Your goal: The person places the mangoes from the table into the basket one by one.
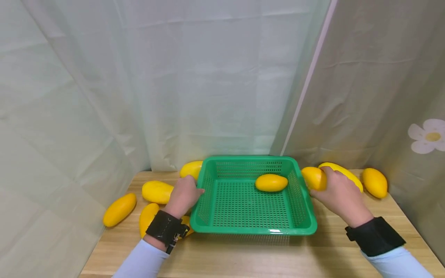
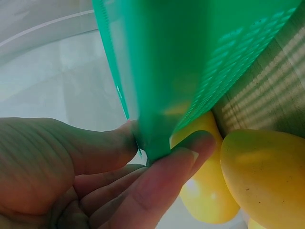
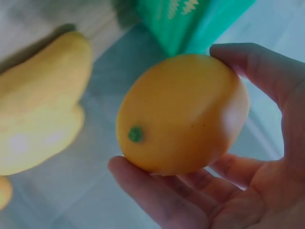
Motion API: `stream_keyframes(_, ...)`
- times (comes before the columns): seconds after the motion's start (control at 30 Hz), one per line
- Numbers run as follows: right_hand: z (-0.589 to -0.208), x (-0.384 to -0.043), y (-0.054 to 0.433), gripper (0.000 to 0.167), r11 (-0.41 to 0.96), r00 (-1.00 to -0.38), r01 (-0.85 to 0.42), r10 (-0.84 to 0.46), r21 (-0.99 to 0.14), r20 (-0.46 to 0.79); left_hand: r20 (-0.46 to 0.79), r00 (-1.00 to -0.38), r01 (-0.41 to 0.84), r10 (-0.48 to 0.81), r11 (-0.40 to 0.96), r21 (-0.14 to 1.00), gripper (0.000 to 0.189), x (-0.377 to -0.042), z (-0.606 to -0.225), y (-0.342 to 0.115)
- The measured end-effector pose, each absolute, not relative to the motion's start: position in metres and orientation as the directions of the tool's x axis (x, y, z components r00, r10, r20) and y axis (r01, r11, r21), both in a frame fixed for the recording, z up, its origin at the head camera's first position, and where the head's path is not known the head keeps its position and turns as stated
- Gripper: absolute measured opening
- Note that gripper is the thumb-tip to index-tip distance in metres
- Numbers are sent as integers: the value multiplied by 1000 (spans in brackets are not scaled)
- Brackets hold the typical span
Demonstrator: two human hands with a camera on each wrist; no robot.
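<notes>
A green perforated plastic basket (image 1: 243, 230) stands on the table with one yellow mango (image 1: 271, 182) lying in its right half. At its left rim my left hand (image 1: 184, 196) pinches the edge; thumb and fingers sit on either side of the green rim (image 2: 159, 86) in the left wrist view. Just outside the right wall, my right hand (image 1: 342, 192) grips an orange-yellow mango (image 1: 314, 178) between thumb and fingers. The right wrist view shows this mango (image 3: 183, 114) with its small green stem end, held above the table.
Left of the basket several yellow mangoes lie on the wooden table (image 1: 250, 258), among them one mango (image 1: 119, 210) at the left edge. To the right are a long yellow fruit (image 1: 347, 175) and another mango (image 1: 374, 183). A pale curtain (image 1: 215, 85) hangs behind the table.
</notes>
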State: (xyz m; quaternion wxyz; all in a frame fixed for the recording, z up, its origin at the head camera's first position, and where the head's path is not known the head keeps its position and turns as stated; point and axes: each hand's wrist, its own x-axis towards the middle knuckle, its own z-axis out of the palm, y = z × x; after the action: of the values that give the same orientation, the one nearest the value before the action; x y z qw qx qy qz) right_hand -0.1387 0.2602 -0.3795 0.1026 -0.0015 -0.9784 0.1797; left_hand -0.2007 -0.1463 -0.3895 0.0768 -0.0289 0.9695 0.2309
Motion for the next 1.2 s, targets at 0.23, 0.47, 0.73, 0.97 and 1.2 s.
stream_keyframes(0.23,-368,-155,223,67,936,-971,-132,-56,-326,232,-175,-984,-104,-27,887,451,21,-200,-389,-146)
stream_keyframes(0.47,-371,-168,191,68,951,-946,-240,-184,-194,268,-173,-985,-105,-28,885,455,21,-200,-390,-145)
stream_keyframes(0.73,-386,-178,176,66,954,-943,-281,-254,-107,214,-169,-985,-103,-28,887,450,22,-199,-389,-146)
stream_keyframes(0.97,-394,-179,172,66,941,-940,-332,-324,-65,110,-178,-984,-108,-29,884,454,22,-198,-387,-145)
stream_keyframes(1.2,-401,-183,167,57,920,-919,-392,-390,-15,53,-180,-983,-104,-23,886,452,22,-198,-386,-145)
